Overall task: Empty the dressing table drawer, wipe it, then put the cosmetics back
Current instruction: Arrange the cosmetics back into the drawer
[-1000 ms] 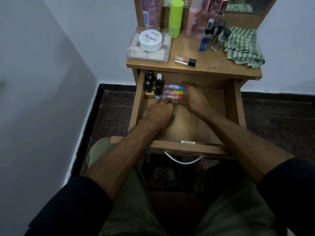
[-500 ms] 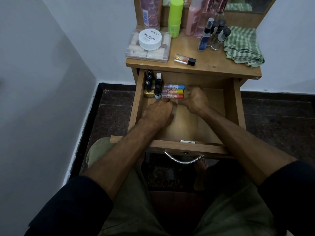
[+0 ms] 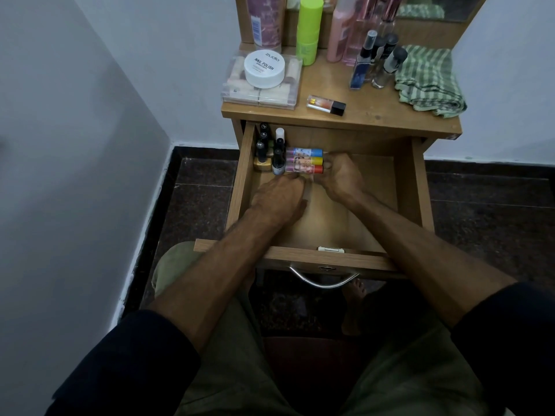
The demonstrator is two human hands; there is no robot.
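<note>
Since a second ago, your right hand [image 3: 341,175] has drawn back a little from the three tubes [image 3: 304,160] and curled up at their capped ends, where earlier it lay flatter over them; your left hand [image 3: 280,196] has slid forward so its fingertips now meet the near side of the red-capped tube. Between your two hands there seems to be a small clear thing pinched (too blurred to name, so I cannot tell whether either hand truly holds it). The left hand's fingers are bent down and together, the right's are curled.

That reads as tidying, not emptying: the tubes lie side by side in the back left of the drawer [image 3: 408,187], just beside the upright nail-polish bottles [image 3: 270,151], so you look to be well into putting the cosmetics back. Most of the drawer floor remains bare, and a good deal is yet to return.

Up on the tabletop [image 3: 345,118] wait a clear box [image 3: 259,94] with a white jar [image 3: 264,69] on it, a small gloss [image 3: 326,105] lying flat, a green tube [image 3: 308,31], pink bottles [image 3: 342,34], dark-capped sprays [image 3: 377,58] and the folded green cloth [image 3: 429,79].

The table stands in a corner of pale walls [image 3: 90,145] over a dark stone floor [image 3: 198,199].
</note>
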